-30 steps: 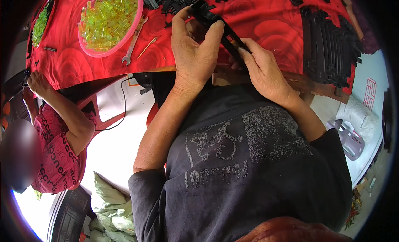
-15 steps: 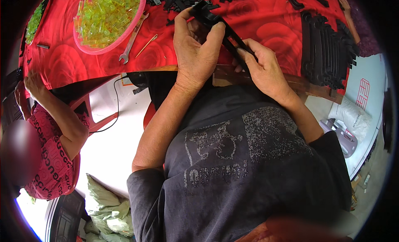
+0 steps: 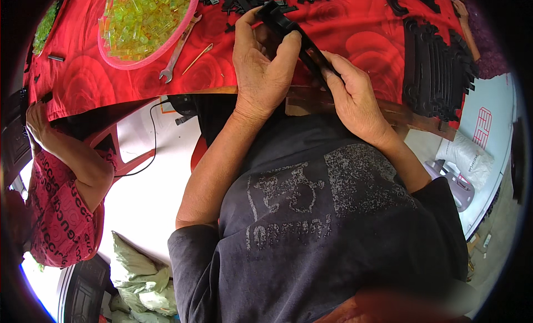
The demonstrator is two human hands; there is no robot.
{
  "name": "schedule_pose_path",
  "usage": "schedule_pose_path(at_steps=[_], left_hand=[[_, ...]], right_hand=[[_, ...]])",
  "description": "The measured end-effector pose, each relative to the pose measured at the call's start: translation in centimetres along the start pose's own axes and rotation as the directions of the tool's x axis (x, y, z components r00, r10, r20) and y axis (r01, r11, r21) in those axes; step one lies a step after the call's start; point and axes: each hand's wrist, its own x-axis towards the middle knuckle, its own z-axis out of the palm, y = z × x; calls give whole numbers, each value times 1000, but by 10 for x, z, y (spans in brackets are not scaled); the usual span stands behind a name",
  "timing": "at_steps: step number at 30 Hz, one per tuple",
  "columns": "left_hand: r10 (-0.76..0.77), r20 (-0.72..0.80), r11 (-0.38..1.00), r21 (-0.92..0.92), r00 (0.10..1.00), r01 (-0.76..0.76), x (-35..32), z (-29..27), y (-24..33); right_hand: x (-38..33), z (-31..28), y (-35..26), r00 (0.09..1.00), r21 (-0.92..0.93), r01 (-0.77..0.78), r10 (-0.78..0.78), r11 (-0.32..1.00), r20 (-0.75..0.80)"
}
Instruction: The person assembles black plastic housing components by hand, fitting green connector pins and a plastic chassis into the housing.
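Note:
Between my two hands is a long black plastic part (image 3: 307,46), tilted over the near edge of the table. My left hand (image 3: 262,65) grips its far end, the thumb pressed on the upper face and the forefinger hooked round the tip. Lower down, my right hand (image 3: 357,91) holds the near end, thumb along the side; most of its other fingers are hidden behind the part. Beyond my left hand lies a heap of small black plastic pieces (image 3: 252,1). On the right, several long black parts (image 3: 433,73) are stacked in a row.
A pink basket (image 3: 123,65) full of yellow-green clear pieces (image 3: 145,26) stands at left. Beside it lie a wrench (image 3: 176,55) and a thin wooden stick (image 3: 197,58) on the red tablecloth (image 3: 133,85). A co-worker's arm (image 3: 72,142) is at far left, another person's hand (image 3: 461,11) at upper right.
The black part has turned slightly in my hands, and my right fingers have shifted along its near end. At left, the co-worker's hand has moved a little outward and down.

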Motion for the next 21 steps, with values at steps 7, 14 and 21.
schedule_pose_path(at_steps=[7,14,21], left_hand=[[0,-5,1000,-21,1000,0,0,0,2],[-13,-22,999,37,1000,14,1,-3,0],[-2,-29,999,32,1000,2,1,-2,-3]], right_hand=[[3,-1,-2,999,-67,31,-32,997,-24],[12,-6,4,1000,-74,-25,24,997,-17],[17,-12,11,999,-82,-16,19,996,41]])
